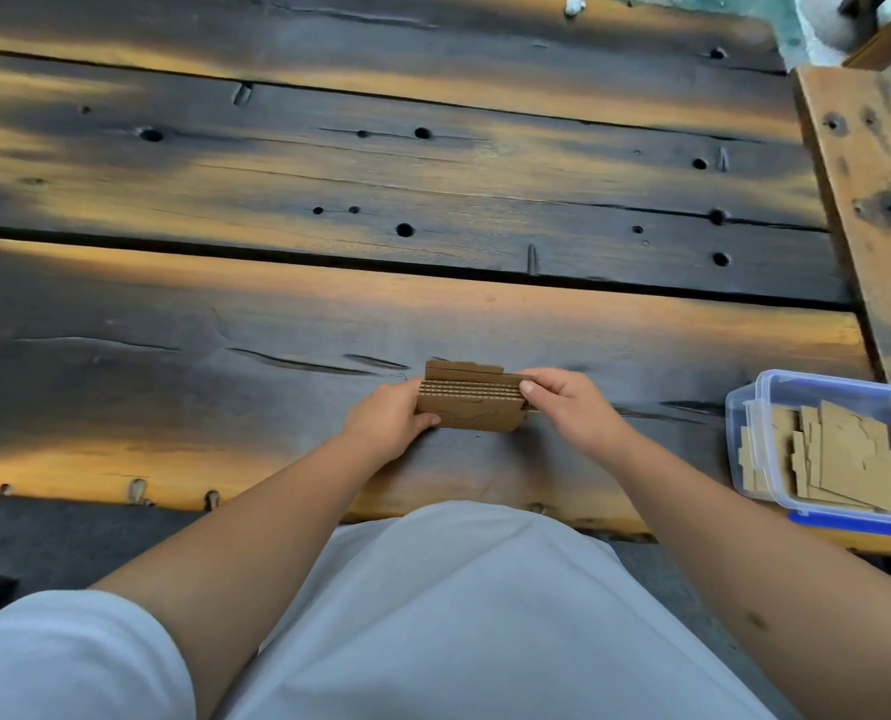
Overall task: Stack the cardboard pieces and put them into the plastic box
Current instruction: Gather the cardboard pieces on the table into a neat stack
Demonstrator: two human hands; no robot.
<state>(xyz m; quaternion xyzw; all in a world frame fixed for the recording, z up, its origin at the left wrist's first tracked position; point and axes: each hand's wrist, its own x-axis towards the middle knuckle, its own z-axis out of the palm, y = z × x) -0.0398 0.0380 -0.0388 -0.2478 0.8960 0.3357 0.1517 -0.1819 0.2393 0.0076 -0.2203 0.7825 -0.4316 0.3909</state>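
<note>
Left hand (389, 415) is gripping the left end of a stack of cardboard pieces (472, 400), fingers curled narrowly, thumb lying along the near face. Right hand (570, 402) is pinching the right end, thumb pressing on the upper edges, remaining fingers folded behind; aperture narrow, closed on the stack. Stack is standing on edge, corrugated edges facing up, long axis running 9 to 3 o'clock, broad face toward the person. Whether its lower edge is touching the wooden table (329, 200) cannot be told. Stack is sitting near the table's near edge, roughly centre of view. Plastic box (744, 433) is lying at 3 o'clock from the hands, well apart, lid off, blue clip at its near rim. More cardboard pieces (843, 459) are lying inside it, overlapping, leaning at a tilt.
</note>
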